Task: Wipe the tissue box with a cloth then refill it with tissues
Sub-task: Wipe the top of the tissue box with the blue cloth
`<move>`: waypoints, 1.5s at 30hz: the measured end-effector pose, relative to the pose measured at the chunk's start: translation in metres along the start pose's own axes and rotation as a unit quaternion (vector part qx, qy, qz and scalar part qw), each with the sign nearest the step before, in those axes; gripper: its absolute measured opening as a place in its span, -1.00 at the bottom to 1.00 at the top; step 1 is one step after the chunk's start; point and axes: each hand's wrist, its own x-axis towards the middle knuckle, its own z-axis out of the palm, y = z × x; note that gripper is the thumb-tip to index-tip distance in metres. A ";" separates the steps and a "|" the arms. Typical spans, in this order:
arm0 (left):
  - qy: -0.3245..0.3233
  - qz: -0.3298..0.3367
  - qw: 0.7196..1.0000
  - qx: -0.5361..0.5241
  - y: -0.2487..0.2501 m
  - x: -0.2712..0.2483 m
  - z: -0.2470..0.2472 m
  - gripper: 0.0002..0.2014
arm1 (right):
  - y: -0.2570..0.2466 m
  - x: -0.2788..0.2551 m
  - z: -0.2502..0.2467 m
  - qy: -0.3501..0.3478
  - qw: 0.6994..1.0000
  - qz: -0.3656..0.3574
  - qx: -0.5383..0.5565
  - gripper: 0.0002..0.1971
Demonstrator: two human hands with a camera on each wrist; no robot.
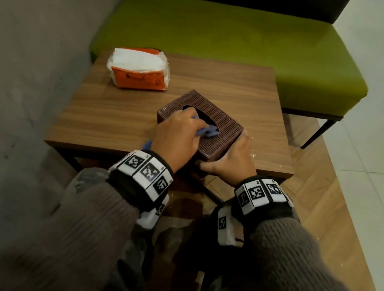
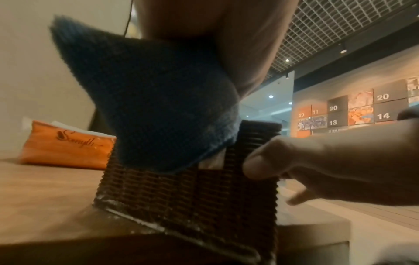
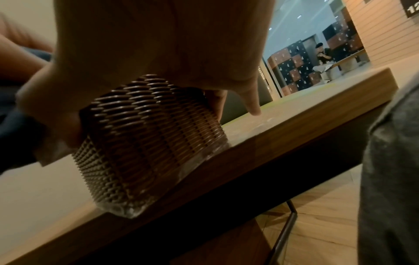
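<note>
1. the tissue box (image 1: 200, 123), a brown woven-look box with an oval opening on top, sat near the front edge of the tabletop (image 1: 235, 81), turned at an angle to that edge.
2. the left hand (image 1: 174, 137) was curled round a blue cloth (image 1: 207, 131) and pressed it onto the top of the box, right at the oval opening. a corner of the cloth hung out behind the palm, over the box's near side.
3. the right hand (image 1: 231, 157) gripped the box's near right corner, thumb on the near side and fingers along the right side. it was likely placed there to brace the box so it would not slide under the wiping.
4. in the right wrist view one finger (image 3: 251, 100) pointed down to the tabletop just beside the box, probably for extra steadiness.
5. an orange pack of tissues (image 1: 139, 69), torn open on top with white sheets showing, lay beyond the box and to its left, well apart from it. it seemed parked out of the way of the wiping yet within reach for the refill.
6. pale dust or residue showed along the box's bottom edge (image 2: 136, 218), which suggested the lower sides were not yet clean.
7. judging by this, the wiping was underway and the refill not yet begun.
8. a green bench (image 1: 230, 39) stood beyond the box, behind the tabletop.
</note>
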 end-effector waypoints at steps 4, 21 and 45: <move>-0.009 0.077 0.994 -0.077 -0.002 -0.042 0.003 -0.72 | 0.003 0.001 -0.004 -0.032 0.999 0.014 -0.014 0.47; 0.101 -0.141 0.979 -0.105 -0.056 -0.001 -0.005 -0.78 | 0.000 -0.003 -0.001 0.000 1.000 -0.010 -0.004 0.40; -0.006 -0.040 0.996 -0.079 -0.031 -0.034 -0.018 -0.75 | -0.050 0.013 -0.014 -0.137 0.964 -0.066 -0.220 0.24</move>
